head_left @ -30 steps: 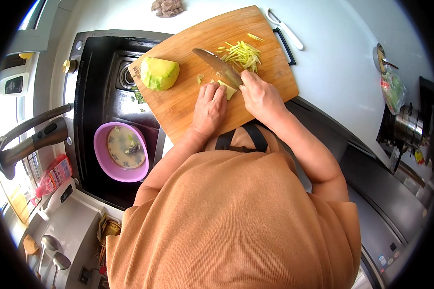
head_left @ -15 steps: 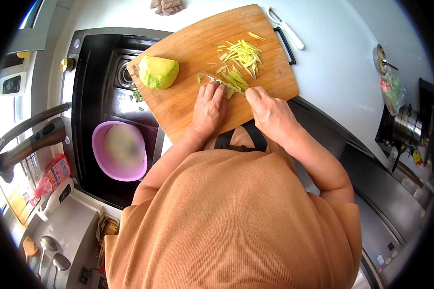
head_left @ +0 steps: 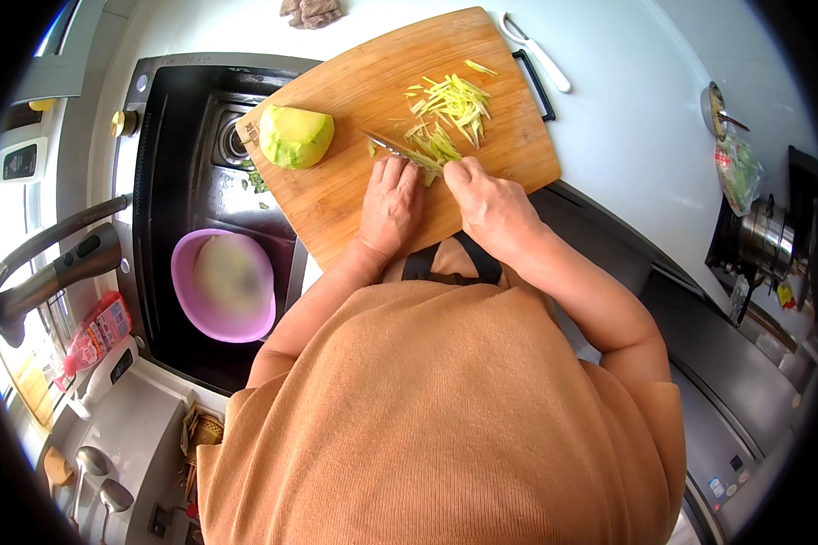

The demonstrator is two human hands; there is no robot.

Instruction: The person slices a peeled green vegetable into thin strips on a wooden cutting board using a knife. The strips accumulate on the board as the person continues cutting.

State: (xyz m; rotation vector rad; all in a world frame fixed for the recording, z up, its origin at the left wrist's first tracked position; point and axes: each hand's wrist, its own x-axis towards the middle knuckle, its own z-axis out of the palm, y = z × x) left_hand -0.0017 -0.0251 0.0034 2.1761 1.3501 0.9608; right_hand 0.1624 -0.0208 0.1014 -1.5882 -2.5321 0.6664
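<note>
Knife at the cut strips, upper centre of frame
From my remote head view, the right hand is closed round the knife's handle, which the fist hides; the blade points toward the upper left; the left hand lies just beside the blade, fingers together and bent; I cannot tell whether it grips anything; the strips lie in loose piles on the wooden board; a peeled yellow-green vegetable piece sits near the board's left edge; a purple bowl stands in the black sink, left of frame; a white-handled peeler lies on the counter, right of top centre.
</note>
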